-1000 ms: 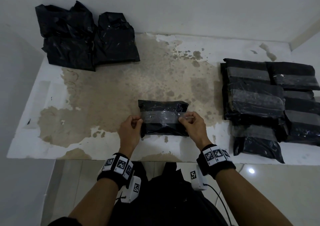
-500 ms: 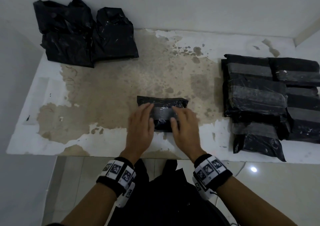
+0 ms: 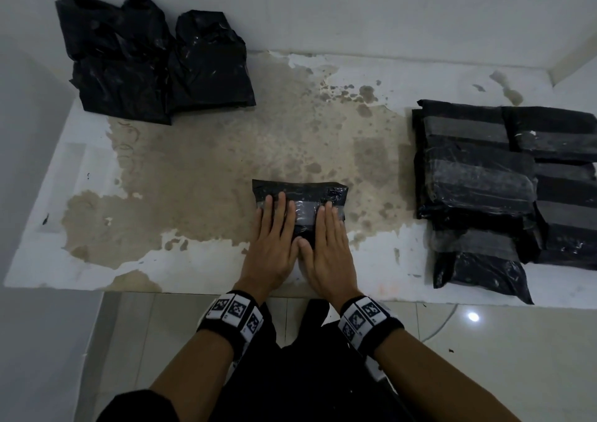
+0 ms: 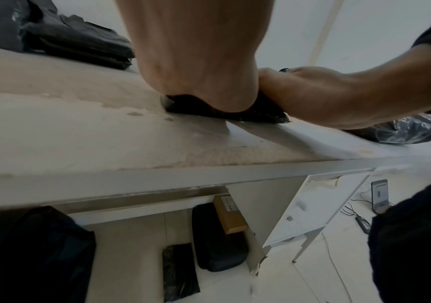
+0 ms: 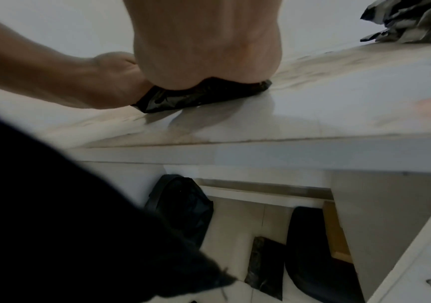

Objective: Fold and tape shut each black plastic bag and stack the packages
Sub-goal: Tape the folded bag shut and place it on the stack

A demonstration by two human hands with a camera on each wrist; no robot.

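A folded black plastic bag (image 3: 303, 192) with a strip of clear tape (image 3: 305, 211) across it lies near the table's front edge. My left hand (image 3: 273, 237) and right hand (image 3: 328, 240) lie flat side by side on top of it, fingers straight, pressing the tape down. The wrist views show each palm heel on the bag (image 4: 225, 110) (image 5: 199, 96). A stack of taped black packages (image 3: 504, 176) fills the table's right side. Untaped crumpled black bags (image 3: 151, 63) lie at the back left.
The white table (image 3: 200, 163) has a large worn brown patch in its middle. Walls close it in at the back and the left. Under the table stand dark bags (image 4: 35, 252) and a cardboard box (image 4: 230, 213).
Both hands let go of the tape ends at the bag's sides and moved onto its top. They now lie flat on the tape, closer together than before.
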